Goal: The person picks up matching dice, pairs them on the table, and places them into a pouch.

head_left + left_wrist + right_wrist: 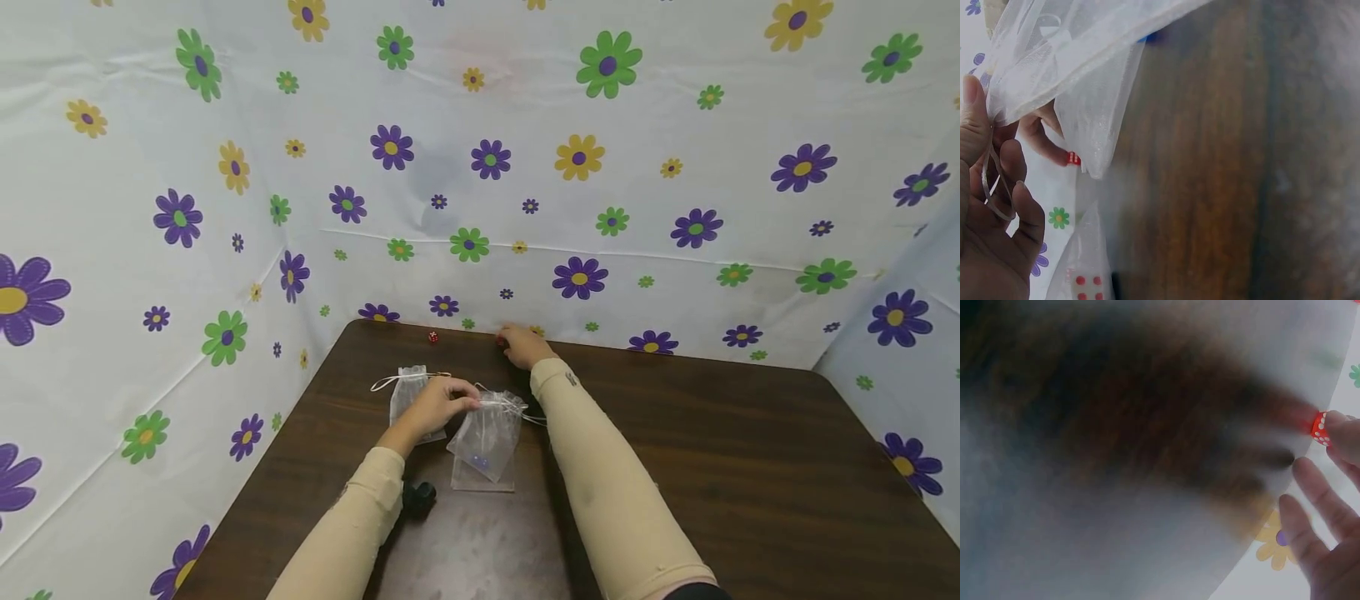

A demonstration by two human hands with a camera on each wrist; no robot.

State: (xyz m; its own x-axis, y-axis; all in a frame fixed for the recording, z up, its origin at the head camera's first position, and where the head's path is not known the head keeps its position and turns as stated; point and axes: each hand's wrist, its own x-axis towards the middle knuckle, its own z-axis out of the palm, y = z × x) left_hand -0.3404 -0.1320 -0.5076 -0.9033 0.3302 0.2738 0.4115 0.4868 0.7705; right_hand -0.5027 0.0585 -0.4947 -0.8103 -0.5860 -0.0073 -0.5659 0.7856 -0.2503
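Observation:
My left hand [442,403] pinches the gathered top of a sheer white drawstring pouch [491,429]; small blue pieces [481,461] show through its lower part. In the left wrist view, a loop of the drawstring [986,181] hangs among the fingers. At the table's back edge, my right hand [523,345] pinches a red die with white dots [1320,429] between thumb and finger. A second sheer pouch [408,385] lies behind my left hand, partly hidden by it. A white die with red dots [1088,289] shows at the bottom of the left wrist view.
Another red die [432,337] sits near the back left edge of the dark wooden table [720,467]. Beside my left sleeve is a black object [418,498]. A flat translucent square [483,481] lies below the held pouch. Flower-printed sheeting [540,183] rises behind the table.

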